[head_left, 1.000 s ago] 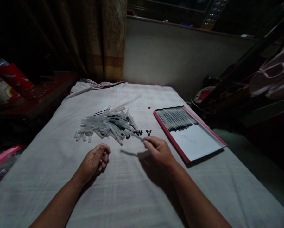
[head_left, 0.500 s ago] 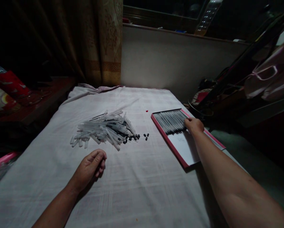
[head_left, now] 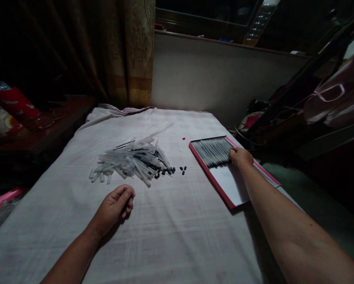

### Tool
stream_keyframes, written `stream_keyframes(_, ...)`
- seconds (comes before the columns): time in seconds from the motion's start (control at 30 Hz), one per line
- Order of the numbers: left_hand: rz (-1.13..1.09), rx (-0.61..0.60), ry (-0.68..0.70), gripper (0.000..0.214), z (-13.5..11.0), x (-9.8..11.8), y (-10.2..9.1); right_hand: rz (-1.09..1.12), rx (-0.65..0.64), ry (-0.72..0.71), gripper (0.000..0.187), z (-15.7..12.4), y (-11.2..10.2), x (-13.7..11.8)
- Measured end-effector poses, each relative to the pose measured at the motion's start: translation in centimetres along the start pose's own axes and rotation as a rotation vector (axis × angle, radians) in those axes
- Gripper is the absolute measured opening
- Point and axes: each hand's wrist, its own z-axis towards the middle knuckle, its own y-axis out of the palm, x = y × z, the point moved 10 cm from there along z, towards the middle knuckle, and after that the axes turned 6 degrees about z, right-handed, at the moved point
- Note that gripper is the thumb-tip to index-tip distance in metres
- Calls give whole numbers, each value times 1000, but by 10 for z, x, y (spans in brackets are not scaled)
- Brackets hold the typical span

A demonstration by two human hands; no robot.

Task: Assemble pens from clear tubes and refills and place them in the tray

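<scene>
My left hand [head_left: 114, 207] rests on the white cloth [head_left: 165, 236] with its fingers curled loosely; what is inside them, if anything, is hidden. My right hand [head_left: 240, 156] reaches out to the shallow red-edged tray [head_left: 215, 183] and touches the right end of a neat row of clear pens [head_left: 212, 152] laid in it, fingers bent down onto them. A loose pile of clear pen barrels [head_left: 132, 161] lies ahead of the left hand, with a few small black caps [head_left: 177, 170] scattered at its right edge.
A tiny red bit [head_left: 183, 139] lies on the cloth beyond the caps. A dark wooden ledge with red packets [head_left: 8, 110] stands at the left, a curtain [head_left: 135, 55] and pale wall behind, bags and clutter [head_left: 327, 102] at the right.
A second ago my right hand held a pen near the pile; it has moved right to the tray and now rests on the row. The left hand stayed put.
</scene>
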Motion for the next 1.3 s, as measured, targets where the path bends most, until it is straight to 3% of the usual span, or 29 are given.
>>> stream_keyframes(0.1,-8,-7,10,58,-1,2,2,26,41,-79,41,-16,-9,-16)
stream_keyframes(0.23,-18,-14,12,60,-1,3,4,184,109,-401,37,-62,-18,-78)
stream_keyframes(0.37,-26,-14,35,60,-1,3,6,262,-41,-657,30,-128,-1,-147)
stream_keyframes(0.47,-29,-16,56,58,0,5,6,188,-189,-708,28,-169,21,-180)
stream_keyframes(0.7,-12,-32,67,52,0,6,8,49,-285,-682,31,-207,48,-200)
stream_keyframes(0.9,23,-53,103,47,0,5,10,295,-165,-593,23,-202,34,-180)
stream_keyframes(1.0,251,49,301,37,-7,23,3,604,-107,-583,22,-210,22,-165)
stream_keyframes(1.07,500,197,559,25,-23,48,0,796,-139,-604,21,-223,18,-159)
stream_keyframes(1.13,731,357,830,21,-44,71,3,910,-242,-663,18,-242,18,-164)
stream_keyframes(1.2,912,469,1009,26,-60,82,9,952,-389,-761,15,-264,18,-177)
stream_keyframes(1.3,1090,472,1069,28,-60,78,17,978,-576,-852,16,-282,19,-193)
